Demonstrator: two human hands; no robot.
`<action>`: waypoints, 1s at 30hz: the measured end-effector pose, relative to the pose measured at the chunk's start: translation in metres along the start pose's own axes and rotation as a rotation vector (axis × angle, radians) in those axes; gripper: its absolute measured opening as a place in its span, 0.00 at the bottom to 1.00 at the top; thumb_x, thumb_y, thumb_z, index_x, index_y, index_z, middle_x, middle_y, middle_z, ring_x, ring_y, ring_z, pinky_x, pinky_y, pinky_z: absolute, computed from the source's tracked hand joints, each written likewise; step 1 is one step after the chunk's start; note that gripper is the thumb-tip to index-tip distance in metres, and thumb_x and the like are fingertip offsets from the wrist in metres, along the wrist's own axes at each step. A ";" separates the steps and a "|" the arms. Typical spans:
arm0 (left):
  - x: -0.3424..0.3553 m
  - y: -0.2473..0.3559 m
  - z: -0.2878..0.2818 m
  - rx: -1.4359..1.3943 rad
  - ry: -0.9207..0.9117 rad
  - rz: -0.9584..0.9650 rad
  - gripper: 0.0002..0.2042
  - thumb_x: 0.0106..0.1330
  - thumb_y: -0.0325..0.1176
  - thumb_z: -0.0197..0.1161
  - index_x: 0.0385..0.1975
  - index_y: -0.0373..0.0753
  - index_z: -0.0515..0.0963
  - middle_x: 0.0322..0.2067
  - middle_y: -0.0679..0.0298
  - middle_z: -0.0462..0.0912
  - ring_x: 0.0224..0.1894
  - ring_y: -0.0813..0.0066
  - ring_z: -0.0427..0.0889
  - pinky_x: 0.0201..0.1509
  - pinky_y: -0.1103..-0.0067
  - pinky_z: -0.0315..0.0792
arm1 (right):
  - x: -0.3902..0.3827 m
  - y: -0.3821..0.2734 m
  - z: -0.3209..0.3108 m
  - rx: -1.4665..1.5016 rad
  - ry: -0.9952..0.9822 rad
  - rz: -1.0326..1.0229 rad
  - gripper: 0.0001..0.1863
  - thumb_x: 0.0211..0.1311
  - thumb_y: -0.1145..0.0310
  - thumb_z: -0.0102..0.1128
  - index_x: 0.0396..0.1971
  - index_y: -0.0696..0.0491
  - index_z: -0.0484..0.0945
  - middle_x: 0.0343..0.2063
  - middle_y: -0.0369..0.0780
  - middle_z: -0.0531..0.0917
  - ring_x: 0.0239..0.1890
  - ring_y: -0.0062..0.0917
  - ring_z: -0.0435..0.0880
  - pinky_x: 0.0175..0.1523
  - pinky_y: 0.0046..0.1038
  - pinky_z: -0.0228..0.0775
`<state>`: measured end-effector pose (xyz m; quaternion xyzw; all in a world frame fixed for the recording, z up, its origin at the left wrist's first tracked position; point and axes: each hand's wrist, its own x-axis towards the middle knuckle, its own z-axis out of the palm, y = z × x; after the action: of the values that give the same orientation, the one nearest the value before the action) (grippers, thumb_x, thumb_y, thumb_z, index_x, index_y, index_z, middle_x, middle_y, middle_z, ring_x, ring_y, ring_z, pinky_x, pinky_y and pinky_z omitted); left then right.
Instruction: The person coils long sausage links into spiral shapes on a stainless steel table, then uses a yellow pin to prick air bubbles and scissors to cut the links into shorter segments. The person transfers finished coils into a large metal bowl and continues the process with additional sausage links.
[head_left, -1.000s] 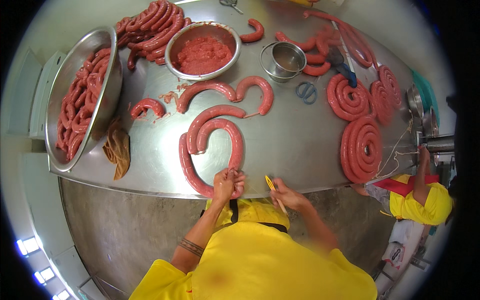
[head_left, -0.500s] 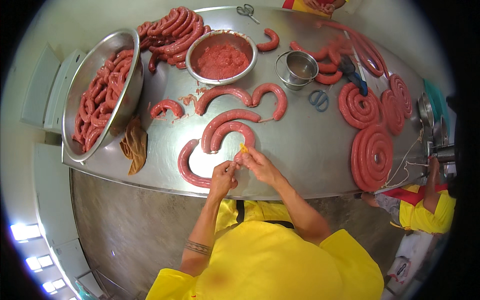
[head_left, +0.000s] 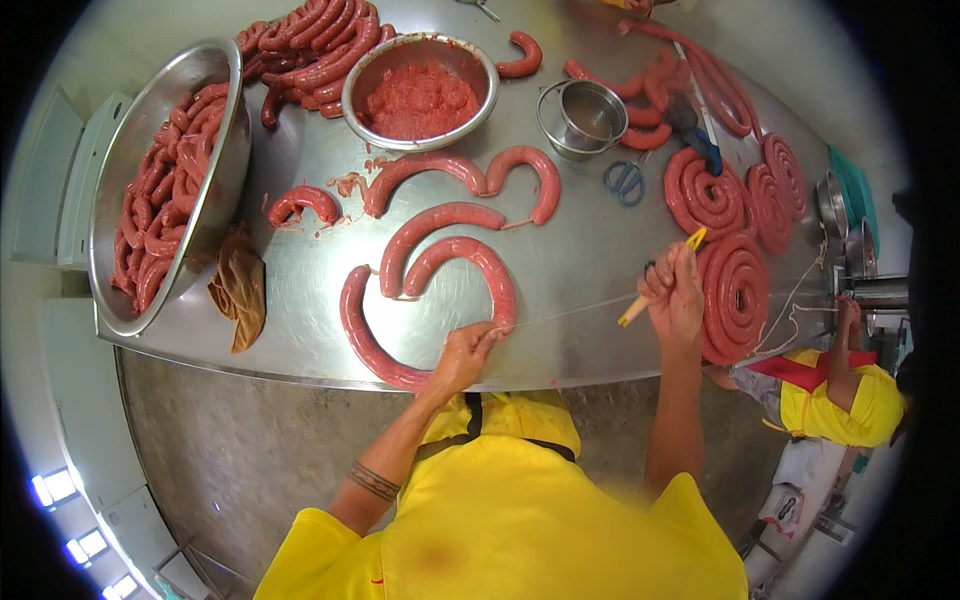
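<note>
The left hand (head_left: 465, 352) sits at the near edge of the steel table (head_left: 580, 270), its grip pinched together on the end of a long curved sausage (head_left: 480, 262), right where a thin string (head_left: 570, 310) meets the casing. That string runs taut across the metal to the right hand (head_left: 672, 292), which is lifted well off to the side. The right grip is clamped on a yellow tool (head_left: 660, 280), a slim stick-like thing whose exact kind is hard to make out, with the string leading into the same fist. The 2 hands stand well apart, so the line between them is straight and tight, and the pinch at the sausage end looks to be what anchors it.

The sausage lies in an arch, one leg near the left hand, with a second curved length (head_left: 365, 330) sweeping along the table's near edge beside it. Further back, 2 more curved lengths (head_left: 470, 170) lie end to end. Behind them, a round bowl of red mince (head_left: 420, 95) stands, with a small metal pail (head_left: 585, 115) to its right and blue scissors (head_left: 625, 180) just beside that. A big tilted steel basin (head_left: 165, 190) on the left holds a heap of short links. Tight sausage coils (head_left: 735, 290) rest on the right, close to the raised hand. A brown cloth (head_left: 240, 290) lies crumpled below the basin. Another person in yellow (head_left: 840, 400) stands at the far right.
</note>
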<state>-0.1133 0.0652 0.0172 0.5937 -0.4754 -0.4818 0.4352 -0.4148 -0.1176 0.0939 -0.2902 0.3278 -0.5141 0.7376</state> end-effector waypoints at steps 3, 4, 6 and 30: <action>0.001 -0.017 -0.011 -0.866 -0.081 -0.638 0.10 0.77 0.32 0.52 0.42 0.34 0.79 0.33 0.59 0.84 0.35 0.77 0.80 0.31 0.84 0.72 | -0.058 0.023 -0.009 -0.242 0.081 0.432 0.10 0.78 0.59 0.48 0.45 0.50 0.68 0.24 0.31 0.69 0.23 0.17 0.67 0.29 0.23 0.64; 0.000 -0.022 -0.011 -1.083 -0.097 -0.633 0.09 0.77 0.31 0.51 0.43 0.35 0.78 0.36 0.56 0.84 0.40 0.75 0.83 0.31 0.84 0.74 | -0.079 0.041 -0.005 -0.335 0.169 0.717 0.07 0.77 0.64 0.48 0.47 0.50 0.67 0.26 0.31 0.70 0.23 0.17 0.68 0.28 0.23 0.65; -0.004 -0.029 -0.007 -1.242 -0.106 -0.630 0.08 0.76 0.29 0.51 0.43 0.34 0.78 0.43 0.51 0.84 0.47 0.71 0.85 0.31 0.83 0.77 | -0.106 0.086 0.012 -0.491 0.059 0.904 0.10 0.76 0.68 0.48 0.53 0.50 0.66 0.28 0.31 0.73 0.26 0.17 0.72 0.32 0.23 0.70; 0.011 -0.010 0.007 -0.102 -0.150 -0.199 0.13 0.79 0.37 0.51 0.36 0.36 0.78 0.23 0.74 0.71 0.24 0.84 0.68 0.27 0.76 0.65 | -0.011 0.013 0.063 -0.282 -0.214 -0.030 0.12 0.80 0.61 0.44 0.42 0.53 0.72 0.30 0.36 0.77 0.33 0.20 0.76 0.43 0.31 0.74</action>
<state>-0.1177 0.0556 0.0048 0.5771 -0.4202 -0.5892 0.3784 -0.3607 -0.0971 0.1250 -0.4487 0.3118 -0.4402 0.7124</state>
